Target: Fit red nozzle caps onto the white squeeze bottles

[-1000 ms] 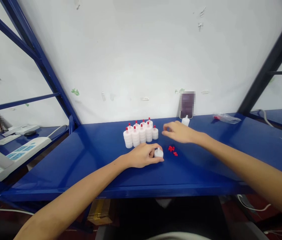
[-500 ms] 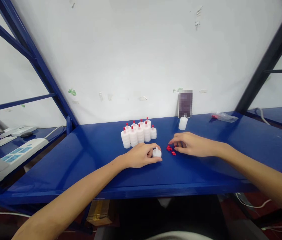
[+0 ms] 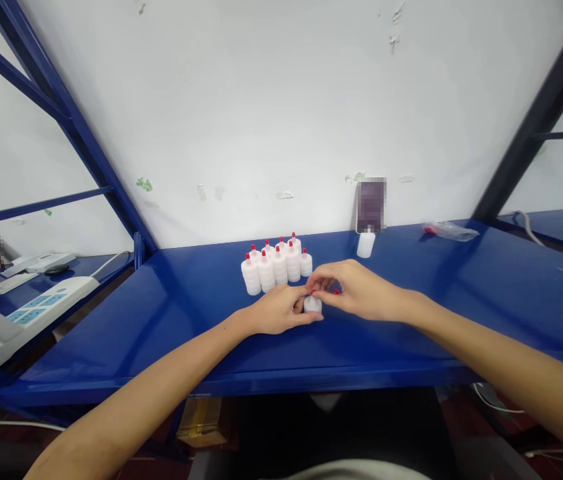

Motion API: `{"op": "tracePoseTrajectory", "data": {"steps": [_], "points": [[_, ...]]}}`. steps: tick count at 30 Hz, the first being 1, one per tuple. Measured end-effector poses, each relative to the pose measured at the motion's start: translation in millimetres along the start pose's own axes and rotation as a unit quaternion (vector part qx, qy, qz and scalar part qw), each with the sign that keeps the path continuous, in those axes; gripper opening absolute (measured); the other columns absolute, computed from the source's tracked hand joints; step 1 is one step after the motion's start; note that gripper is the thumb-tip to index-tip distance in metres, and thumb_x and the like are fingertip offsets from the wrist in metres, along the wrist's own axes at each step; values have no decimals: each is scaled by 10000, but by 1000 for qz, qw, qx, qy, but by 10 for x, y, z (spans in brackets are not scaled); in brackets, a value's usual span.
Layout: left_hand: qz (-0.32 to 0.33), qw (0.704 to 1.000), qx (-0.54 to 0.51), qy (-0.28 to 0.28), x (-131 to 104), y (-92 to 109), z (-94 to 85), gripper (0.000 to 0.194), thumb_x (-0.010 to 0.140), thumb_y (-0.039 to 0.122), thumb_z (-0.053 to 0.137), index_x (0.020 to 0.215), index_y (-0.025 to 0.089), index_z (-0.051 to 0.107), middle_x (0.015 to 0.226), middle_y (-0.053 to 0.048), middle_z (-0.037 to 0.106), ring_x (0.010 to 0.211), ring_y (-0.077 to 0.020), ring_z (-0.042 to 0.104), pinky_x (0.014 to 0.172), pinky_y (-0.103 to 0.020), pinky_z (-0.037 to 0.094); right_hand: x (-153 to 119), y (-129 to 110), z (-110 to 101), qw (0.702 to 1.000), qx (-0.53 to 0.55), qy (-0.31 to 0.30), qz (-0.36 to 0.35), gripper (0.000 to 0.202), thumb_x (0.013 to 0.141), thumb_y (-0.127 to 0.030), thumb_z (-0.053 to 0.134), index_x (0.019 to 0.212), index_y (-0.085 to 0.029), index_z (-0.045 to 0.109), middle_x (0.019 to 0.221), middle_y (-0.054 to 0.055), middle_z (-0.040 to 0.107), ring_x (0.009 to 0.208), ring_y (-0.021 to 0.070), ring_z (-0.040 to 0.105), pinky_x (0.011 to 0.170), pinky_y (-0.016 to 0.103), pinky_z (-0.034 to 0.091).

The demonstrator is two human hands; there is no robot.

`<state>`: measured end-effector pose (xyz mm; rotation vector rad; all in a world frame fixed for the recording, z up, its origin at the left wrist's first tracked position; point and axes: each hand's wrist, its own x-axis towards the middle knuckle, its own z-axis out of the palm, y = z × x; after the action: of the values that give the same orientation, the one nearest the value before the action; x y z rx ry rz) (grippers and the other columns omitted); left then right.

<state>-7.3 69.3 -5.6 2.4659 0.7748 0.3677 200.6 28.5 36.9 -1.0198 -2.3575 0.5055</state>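
My left hand (image 3: 281, 309) is closed around a small white bottle (image 3: 313, 305) that stands upright on the blue table. Above its nozzle, my right hand (image 3: 348, 287) pinches a small red cap (image 3: 314, 292) between thumb and fingertips. Whether the cap sits on the nozzle I cannot tell, as the fingers cover it. A little red of the loose caps (image 3: 336, 291) shows behind the right hand; most of them are hidden. Beyond my left hand stand several white bottles (image 3: 280, 267) with red caps, grouped in rows.
A white bottle (image 3: 366, 245) without a red cap stands at the back, before a blurred phone-like object (image 3: 371, 205) against the wall. A clear plastic bag (image 3: 451, 231) with something red lies back right. A power strip (image 3: 36, 317) is at the left, beyond the blue frame post (image 3: 76, 140).
My right hand has moved left from the loose red caps to the bottle's top, with a red cap now in its fingers. My left hand has stayed on the bottle.
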Motion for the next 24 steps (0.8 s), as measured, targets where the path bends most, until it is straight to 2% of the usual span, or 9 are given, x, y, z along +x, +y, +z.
{"op": "tracePoseTrajectory", "data": {"steps": [5,10,13,16,20,24], "points": [[-7,1000,-3,-2,9,-26,13,379,873,535,624,809,170,547,599,59,476,549,-99,458,559,-248,322,69,7,-41,996,-40,-84,-7,211,954,-264,526,954,-181,720,779,28,714,667,148,629,618,258,440],[-6,1000,-9,-10,21,-40,10,425,858,570,624,756,167,534,594,54,477,543,-96,443,559,-253,335,73,-36,-10,974,-186,-111,-62,208,926,-101,483,947,-139,686,891,100,686,769,190,625,673,286,425],[-4,1000,-14,-25,22,-23,-2,408,859,562,630,839,159,568,597,59,489,538,-95,443,562,-253,341,37,-20,67,972,-197,-115,-64,243,954,-116,436,930,-136,678,865,99,677,716,180,613,645,284,420],[-2,999,-17,-30,22,0,-9,378,868,517,637,968,155,590,613,64,500,543,-97,447,564,-250,340,-6,52,143,977,-187,-79,-66,302,1006,-223,386,965,-142,675,889,108,685,751,200,626,659,296,428],[-17,999,-23,-26,31,12,-7,342,865,482,651,919,148,600,604,60,498,541,-98,449,555,-250,335,39,160,112,979,-192,-34,-65,368,1025,-338,370,909,-153,667,864,102,683,762,203,612,680,300,416],[-23,999,-37,-24,41,10,-9,393,850,500,674,1048,163,631,575,82,468,533,-90,446,561,-234,338,276,266,-160,978,-172,116,-2,364,1006,-383,420,884,-148,669,787,71,681,682,167,577,652,283,383]]}}
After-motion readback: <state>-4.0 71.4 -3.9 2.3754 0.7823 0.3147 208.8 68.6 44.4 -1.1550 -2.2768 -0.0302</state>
